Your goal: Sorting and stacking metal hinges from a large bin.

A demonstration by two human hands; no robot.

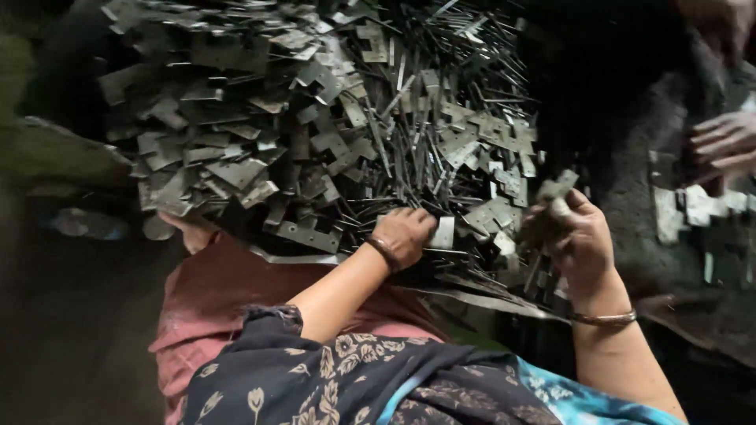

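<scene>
Two hands (480,236) amid heaped metal plates (315,118) and thin pins (417,157).

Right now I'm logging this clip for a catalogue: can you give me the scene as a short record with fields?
Setting: dim workspace, head view looking down
Main heap: flat grey metal plates mixed with thin metal rods
Left hand: reaching into the heap, fingers on a small plate
Right hand: closed round a metal piece
Other person: hand at right edge
</scene>
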